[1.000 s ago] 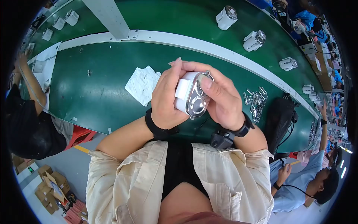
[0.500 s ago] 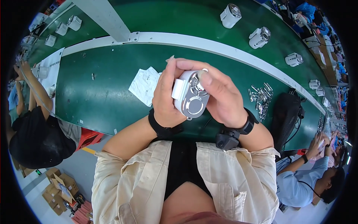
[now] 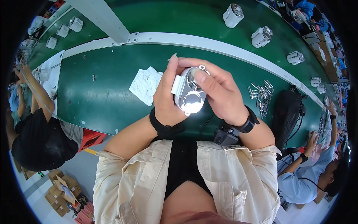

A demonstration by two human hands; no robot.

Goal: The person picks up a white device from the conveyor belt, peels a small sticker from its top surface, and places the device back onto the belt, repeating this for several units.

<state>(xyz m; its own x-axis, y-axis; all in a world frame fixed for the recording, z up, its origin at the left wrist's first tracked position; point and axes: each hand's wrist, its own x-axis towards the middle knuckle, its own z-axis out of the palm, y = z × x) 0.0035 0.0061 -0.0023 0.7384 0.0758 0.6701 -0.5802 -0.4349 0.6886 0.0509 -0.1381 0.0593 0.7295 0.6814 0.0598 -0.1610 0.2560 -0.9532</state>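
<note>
Above the green workbench [image 3: 100,86] I hold a white, rounded device [image 3: 192,101] with a shiny silver face tilted up toward me. A large round disc on that face gleams brightly at its near end; I cannot tell lamp light from reflection. My left hand [image 3: 164,98] wraps its left side, fingers partly hidden behind it. Across the far end curls my right hand [image 3: 222,91], its thumb pressed on the silver face next to a small metal loop. A crumpled white cloth or paper [image 3: 143,86] lies just left of my left hand.
Small metal clips [image 3: 261,95] form a pile right of my hands, beside a black mesh bag [image 3: 286,112]. Beyond a white rail [image 3: 179,39], similar white devices [image 3: 233,16] stand on a green surface. Co-workers sit at left [image 3: 41,138] and right [image 3: 311,173].
The device has turned slightly in my hands, and its disc went from grey to bright. My right thumb shifted a little toward the left. The co-worker at right reached one arm farther out.
</note>
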